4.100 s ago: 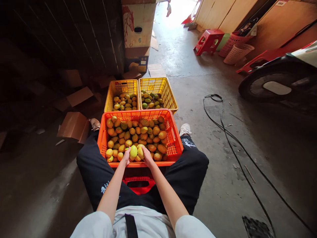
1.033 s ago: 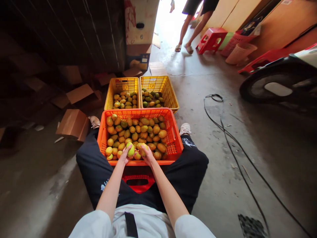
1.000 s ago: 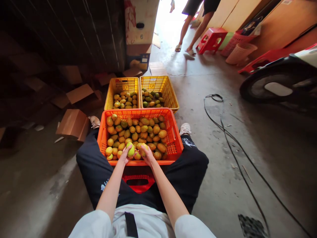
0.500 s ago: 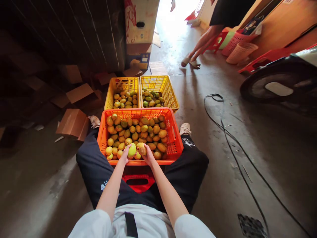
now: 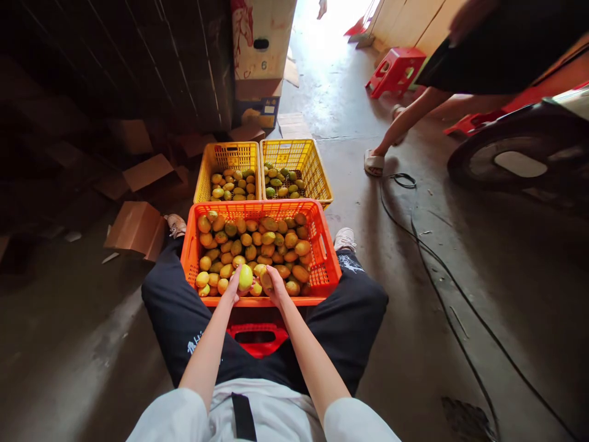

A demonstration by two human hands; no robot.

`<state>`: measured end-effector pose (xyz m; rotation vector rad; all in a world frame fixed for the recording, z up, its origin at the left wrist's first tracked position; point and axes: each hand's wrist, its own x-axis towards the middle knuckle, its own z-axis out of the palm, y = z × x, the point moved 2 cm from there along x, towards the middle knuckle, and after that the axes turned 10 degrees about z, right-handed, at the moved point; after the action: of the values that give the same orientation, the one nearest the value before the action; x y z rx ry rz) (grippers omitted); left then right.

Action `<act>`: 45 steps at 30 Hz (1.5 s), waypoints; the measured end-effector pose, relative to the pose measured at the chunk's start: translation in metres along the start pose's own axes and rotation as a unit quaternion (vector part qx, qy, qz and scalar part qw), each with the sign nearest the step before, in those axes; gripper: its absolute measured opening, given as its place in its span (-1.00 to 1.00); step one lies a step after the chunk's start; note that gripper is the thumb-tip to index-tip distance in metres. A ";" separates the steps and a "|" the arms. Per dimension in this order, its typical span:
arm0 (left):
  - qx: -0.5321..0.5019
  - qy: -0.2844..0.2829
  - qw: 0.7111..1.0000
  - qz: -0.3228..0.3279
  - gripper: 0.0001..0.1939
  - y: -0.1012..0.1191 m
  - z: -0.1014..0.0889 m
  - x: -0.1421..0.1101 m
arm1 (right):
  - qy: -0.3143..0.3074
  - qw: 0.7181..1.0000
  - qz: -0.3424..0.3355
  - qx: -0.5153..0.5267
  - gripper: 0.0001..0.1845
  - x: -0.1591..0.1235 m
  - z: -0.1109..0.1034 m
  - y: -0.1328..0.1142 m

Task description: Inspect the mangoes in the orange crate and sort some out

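My left hand is closed around a yellow-green fruit, smooth and oval, perhaps a lemon or small mango. Close beside it, my right hand grips a browner, duller fruit, partly covered by the fingers. Both hands are over the near edge of an orange plastic crate between my legs. Many yellow, orange and greenish fruits of the same shape lie inside it; their exact kind I cannot tell.
Behind stand two yellow crates, a left one and a right one, each with some fruit. Cardboard lies at left. At right are a black cable, a wheel, a red stool and a walking person.
The person at the upper right has stepped closer and to the right, uncovering the red stool. My right hand has turned its fruit slightly; my left hand is nearly still.
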<state>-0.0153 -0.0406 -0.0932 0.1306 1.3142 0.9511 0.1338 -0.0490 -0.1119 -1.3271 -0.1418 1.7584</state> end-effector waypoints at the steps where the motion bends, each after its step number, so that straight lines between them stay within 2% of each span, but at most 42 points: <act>1: 0.006 -0.001 1.000 0.010 -0.60 0.000 0.000 -0.001 | 0.006 1.000 0.008 0.009 -0.66 -0.001 0.001 0.001; 4: 0.015 -0.001 0.999 0.030 -0.66 0.001 0.000 -0.003 | 0.007 0.999 0.033 0.018 -0.62 -0.003 0.003 0.003; 9: 0.011 0.008 0.999 0.040 -0.56 -0.001 0.001 -0.003 | 0.019 0.999 0.031 0.004 -0.69 -0.001 0.003 0.005; 16: -0.031 0.001 0.998 0.052 -0.69 -0.001 -0.002 0.000 | 0.034 0.999 0.028 -0.014 -0.68 0.007 -0.001 0.009; 19: -0.042 -0.008 0.999 0.028 -0.68 -0.002 -0.001 0.000 | 0.040 0.997 0.060 -0.011 -0.64 0.009 -0.001 0.010; 22: -0.046 -0.028 0.999 -0.009 -0.66 -0.003 0.002 -0.001 | 0.021 0.996 0.089 -0.009 -0.64 0.009 0.000 0.010; 28: -0.052 -0.030 0.997 -0.045 -0.58 -0.003 0.004 -0.001 | -0.003 0.994 0.109 0.013 -0.59 0.006 0.002 0.003; 34: 0.003 -0.006 1.000 0.017 -0.57 -0.003 -0.003 0.006 | -0.016 0.996 0.084 0.029 -0.55 -0.003 0.005 -0.001; 40: 0.067 -0.021 0.996 0.058 -0.64 -0.009 -0.003 0.008 | -0.036 0.998 0.055 -0.015 -0.36 -0.006 0.006 0.003; 45: 0.071 -0.017 0.995 0.067 -0.69 -0.010 -0.005 0.011 | -0.010 0.998 0.050 -0.045 -0.48 -0.005 0.006 0.002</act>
<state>-0.0149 -0.0420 -0.1084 0.3471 1.3546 0.9647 0.1278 -0.0511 -0.1069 -1.4030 -0.1693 1.8679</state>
